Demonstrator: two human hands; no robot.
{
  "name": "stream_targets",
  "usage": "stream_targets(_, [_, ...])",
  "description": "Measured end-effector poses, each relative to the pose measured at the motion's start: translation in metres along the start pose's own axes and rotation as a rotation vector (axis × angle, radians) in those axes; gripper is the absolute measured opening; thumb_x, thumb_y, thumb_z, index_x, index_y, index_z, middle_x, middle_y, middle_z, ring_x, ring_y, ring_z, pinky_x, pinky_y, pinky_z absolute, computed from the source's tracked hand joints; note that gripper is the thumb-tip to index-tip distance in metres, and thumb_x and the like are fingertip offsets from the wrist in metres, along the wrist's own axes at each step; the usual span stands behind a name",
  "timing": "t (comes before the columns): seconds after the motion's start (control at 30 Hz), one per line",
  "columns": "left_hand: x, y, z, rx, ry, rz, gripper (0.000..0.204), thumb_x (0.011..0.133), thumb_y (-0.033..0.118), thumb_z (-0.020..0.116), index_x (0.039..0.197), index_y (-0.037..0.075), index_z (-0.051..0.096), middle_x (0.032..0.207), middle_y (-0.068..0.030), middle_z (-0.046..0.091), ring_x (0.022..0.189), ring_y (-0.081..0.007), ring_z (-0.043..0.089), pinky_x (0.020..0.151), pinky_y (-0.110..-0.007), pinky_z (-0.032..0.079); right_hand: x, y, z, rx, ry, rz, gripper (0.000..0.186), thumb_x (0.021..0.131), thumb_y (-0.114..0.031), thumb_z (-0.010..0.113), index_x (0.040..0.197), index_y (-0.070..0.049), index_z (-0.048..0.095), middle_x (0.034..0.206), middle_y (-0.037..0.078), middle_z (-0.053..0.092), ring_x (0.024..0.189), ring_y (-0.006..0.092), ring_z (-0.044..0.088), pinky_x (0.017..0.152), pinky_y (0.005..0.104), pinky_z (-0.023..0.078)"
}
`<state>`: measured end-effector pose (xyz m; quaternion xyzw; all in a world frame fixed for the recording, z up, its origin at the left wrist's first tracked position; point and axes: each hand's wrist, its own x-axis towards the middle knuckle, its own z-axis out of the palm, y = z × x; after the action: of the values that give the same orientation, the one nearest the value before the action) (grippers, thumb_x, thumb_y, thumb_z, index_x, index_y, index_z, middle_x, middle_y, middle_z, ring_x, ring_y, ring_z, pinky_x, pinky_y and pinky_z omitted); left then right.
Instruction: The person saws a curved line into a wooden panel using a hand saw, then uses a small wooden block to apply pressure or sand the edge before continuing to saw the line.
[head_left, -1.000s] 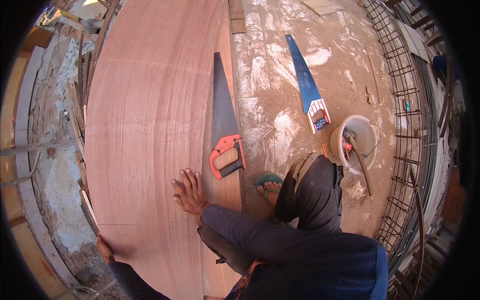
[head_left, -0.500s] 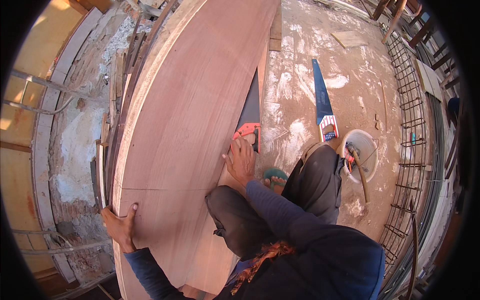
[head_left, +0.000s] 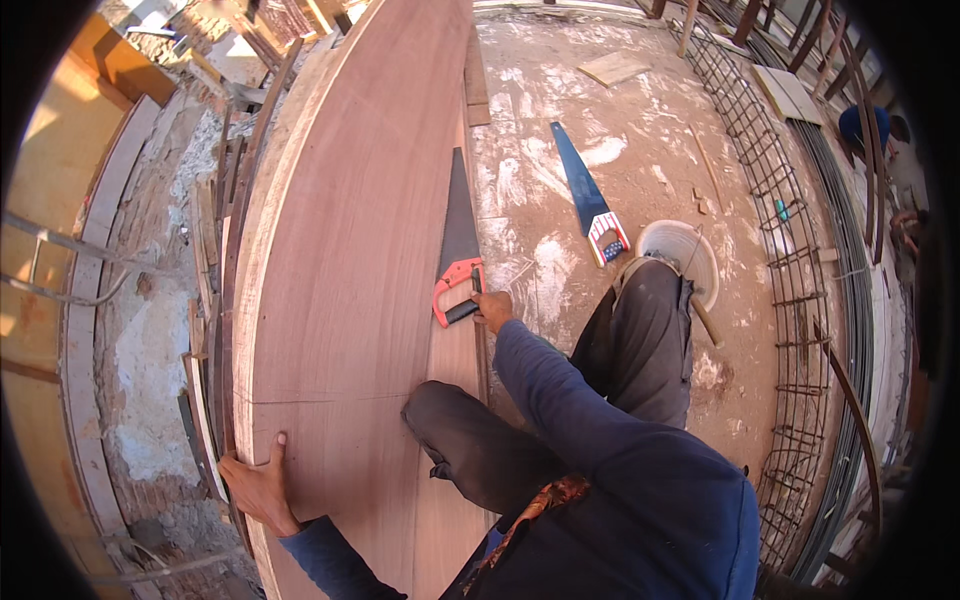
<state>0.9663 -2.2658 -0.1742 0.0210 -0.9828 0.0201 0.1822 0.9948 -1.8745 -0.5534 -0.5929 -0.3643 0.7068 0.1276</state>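
My left hand (head_left: 262, 480) grips the left edge of a long plywood sheet (head_left: 325, 230), thumb on top and fingers over the side; a dark line crosses the sheet. My right hand (head_left: 494, 308) has its fingers closed at the black grip of a red-handled saw (head_left: 457, 225). That saw lies on a narrower board (head_left: 452, 380) along the sheet's right side. To the right, a blue saw (head_left: 580, 175) with a red, white and blue patterned handle rests on the dusty ground. A white bucket (head_left: 690, 245) with a wooden handle poking out is partly hidden behind my right knee.
Stacked timber strips (head_left: 215, 300) and a rough wall strip lie at the left. A rebar cage (head_left: 795, 370) and long rods run along the right. A small board (head_left: 610, 68) lies at the back. A person in blue (head_left: 862, 130) is at the far right.
The sheet's pale left edge has come into view. My left hand has moved up along that edge, and my right hand has moved from the sheet's face to the red saw's handle.
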Motion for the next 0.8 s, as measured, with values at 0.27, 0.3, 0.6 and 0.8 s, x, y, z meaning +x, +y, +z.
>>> stream_targets(0.27, [-0.006, 0.017, -0.008, 0.116, -0.052, -0.059, 0.092, 0.065, 0.074, 0.074, 0.115, -0.001, 0.057, 0.11, -0.0146, 0.058, 0.103, -0.0371, 0.06, 0.085, -0.05, 0.049, 0.002, -0.135, -0.085, -0.199, 0.594, -0.704, 0.04, 0.079, -0.026, 0.081, 0.09, 0.003, 0.056, 0.086, 0.025, 0.065, 0.087, 0.0433, 0.064, 0.076, 0.0471, 0.049])
stream_targets(0.3, [-0.005, 0.018, -0.009, 0.138, -0.049, -0.053, 0.094, 0.065, 0.074, 0.075, 0.117, -0.002, 0.056, 0.111, -0.0155, 0.058, 0.104, -0.0369, 0.06, 0.085, -0.05, 0.049, 0.0, -0.157, -0.094, -0.23, 0.635, -0.846, 0.04, 0.077, -0.026, 0.082, 0.089, 0.003, 0.057, 0.08, 0.021, 0.065, 0.076, 0.037, 0.066, 0.072, 0.0449, 0.05])
stream_targets(0.6, [-0.033, 0.039, -0.039, -0.01, 0.019, -0.049, 0.087, 0.059, 0.062, 0.085, 0.109, -0.002, 0.057, 0.106, -0.0169, 0.057, 0.101, -0.0385, 0.06, 0.084, -0.047, 0.049, -0.13, -0.204, -0.109, 0.377, -0.052, -0.894, 0.027, 0.094, -0.015, 0.068, 0.108, -0.002, 0.049, 0.072, 0.003, 0.057, 0.052, 0.0069, 0.05, 0.044, 0.0231, 0.039])
stream_targets(0.8, [-0.064, 0.057, -0.053, -0.137, 0.158, 0.02, 0.082, 0.048, 0.057, 0.091, 0.096, -0.001, 0.056, 0.092, -0.0134, 0.052, 0.085, -0.0336, 0.057, 0.075, -0.043, 0.047, -0.149, -0.189, -0.132, 0.068, -0.266, -0.866, 0.019, 0.095, -0.018, 0.067, 0.103, 0.0, 0.066, 0.064, -0.002, 0.053, 0.052, 0.0049, 0.047, 0.047, 0.022, 0.037])
